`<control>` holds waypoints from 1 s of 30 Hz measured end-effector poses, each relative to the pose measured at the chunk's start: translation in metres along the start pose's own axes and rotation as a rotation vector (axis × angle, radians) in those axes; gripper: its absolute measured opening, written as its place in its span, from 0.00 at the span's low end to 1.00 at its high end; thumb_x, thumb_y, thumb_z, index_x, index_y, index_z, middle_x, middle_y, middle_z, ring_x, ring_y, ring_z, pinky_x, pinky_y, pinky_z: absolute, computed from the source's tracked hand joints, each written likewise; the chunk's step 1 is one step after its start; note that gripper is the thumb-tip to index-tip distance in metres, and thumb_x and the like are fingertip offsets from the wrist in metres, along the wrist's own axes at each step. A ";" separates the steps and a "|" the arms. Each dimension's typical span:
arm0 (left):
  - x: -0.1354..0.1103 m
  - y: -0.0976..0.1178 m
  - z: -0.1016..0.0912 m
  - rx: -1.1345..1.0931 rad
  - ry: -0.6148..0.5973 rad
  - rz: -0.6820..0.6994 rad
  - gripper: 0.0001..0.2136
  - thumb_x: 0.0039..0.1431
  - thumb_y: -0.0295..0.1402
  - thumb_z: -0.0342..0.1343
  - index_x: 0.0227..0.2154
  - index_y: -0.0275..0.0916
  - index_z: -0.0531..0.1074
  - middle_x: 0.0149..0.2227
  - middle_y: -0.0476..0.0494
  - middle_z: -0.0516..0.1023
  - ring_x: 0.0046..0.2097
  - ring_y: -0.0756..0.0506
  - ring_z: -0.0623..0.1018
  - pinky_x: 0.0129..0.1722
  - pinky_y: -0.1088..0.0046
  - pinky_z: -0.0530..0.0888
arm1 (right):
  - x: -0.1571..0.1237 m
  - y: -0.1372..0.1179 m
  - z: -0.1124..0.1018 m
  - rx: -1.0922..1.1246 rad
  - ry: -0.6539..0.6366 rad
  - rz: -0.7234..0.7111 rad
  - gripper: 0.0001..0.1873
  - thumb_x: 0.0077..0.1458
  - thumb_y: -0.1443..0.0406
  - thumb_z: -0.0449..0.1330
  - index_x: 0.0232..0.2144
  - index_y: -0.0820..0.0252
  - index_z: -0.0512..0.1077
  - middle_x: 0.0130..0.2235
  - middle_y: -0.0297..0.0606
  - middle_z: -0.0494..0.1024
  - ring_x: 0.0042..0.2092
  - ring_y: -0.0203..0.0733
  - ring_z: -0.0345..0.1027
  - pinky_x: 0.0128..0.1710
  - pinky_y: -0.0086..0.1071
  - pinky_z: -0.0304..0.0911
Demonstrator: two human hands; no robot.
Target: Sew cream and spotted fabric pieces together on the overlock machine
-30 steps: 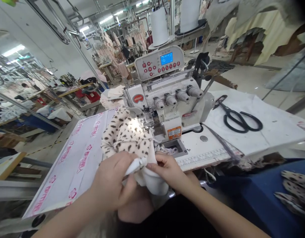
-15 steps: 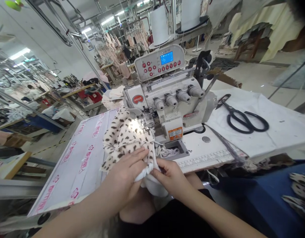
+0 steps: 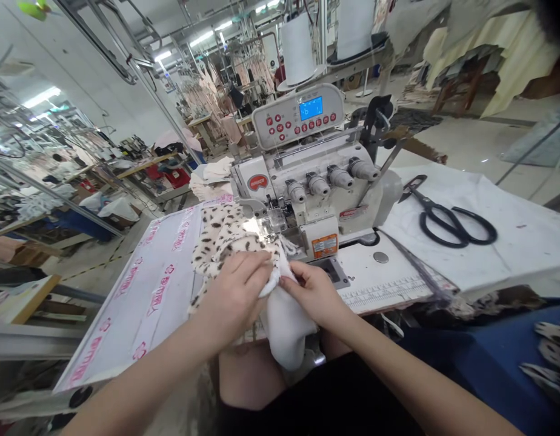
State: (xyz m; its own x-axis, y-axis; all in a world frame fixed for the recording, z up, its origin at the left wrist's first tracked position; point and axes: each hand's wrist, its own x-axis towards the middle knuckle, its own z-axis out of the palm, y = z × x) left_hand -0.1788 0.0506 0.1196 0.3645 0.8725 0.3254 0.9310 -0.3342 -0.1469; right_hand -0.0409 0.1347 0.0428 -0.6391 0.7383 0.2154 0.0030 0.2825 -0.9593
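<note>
At the needle end (image 3: 271,223) of the white metal sewing machine (image 3: 332,203), soft cream dark-spotted fabric (image 3: 219,233) lies part-way in, left hand (image 3: 234,297) and right hand (image 3: 319,295) pinching its white near edge (image 3: 274,280), so stitching looks begun but unfinished.

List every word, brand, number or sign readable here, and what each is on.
"OK": round button on the panel.
"b" or "6", cannot tell which: blue screen.
Too blurred: red badge, orange label, red side mark, pink print on the sheet.
Too small: ruler markings, other buttons.
</note>
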 end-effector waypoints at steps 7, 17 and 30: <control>-0.042 0.009 -0.002 -0.060 0.235 -0.320 0.14 0.53 0.27 0.54 0.43 0.38 0.63 0.39 0.40 0.65 0.42 0.43 0.68 0.41 0.65 0.69 | -0.015 0.004 0.003 0.041 0.014 0.047 0.07 0.51 0.63 0.56 0.25 0.61 0.70 0.22 0.31 0.68 0.26 0.36 0.60 0.25 0.26 0.56; -0.059 -0.007 0.003 -0.144 0.081 -0.526 0.08 0.56 0.26 0.45 0.38 0.38 0.62 0.39 0.42 0.68 0.42 0.44 0.70 0.39 0.68 0.69 | -0.023 0.006 0.004 0.191 -0.079 0.139 0.08 0.51 0.64 0.55 0.33 0.62 0.71 0.29 0.35 0.73 0.31 0.39 0.65 0.29 0.29 0.59; -0.026 -0.031 -0.039 -0.155 -0.065 -0.243 0.11 0.59 0.35 0.46 0.42 0.38 0.64 0.38 0.44 0.73 0.38 0.47 0.73 0.36 0.74 0.69 | -0.024 0.002 0.004 0.176 -0.090 0.118 0.09 0.51 0.64 0.55 0.33 0.63 0.71 0.31 0.36 0.74 0.32 0.40 0.65 0.32 0.30 0.59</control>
State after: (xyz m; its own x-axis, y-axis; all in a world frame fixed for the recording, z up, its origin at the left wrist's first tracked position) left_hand -0.2165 0.0248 0.1525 0.1335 0.9530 0.2718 0.9845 -0.1590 0.0742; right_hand -0.0287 0.1146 0.0348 -0.7081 0.7003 0.0907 -0.0480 0.0805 -0.9956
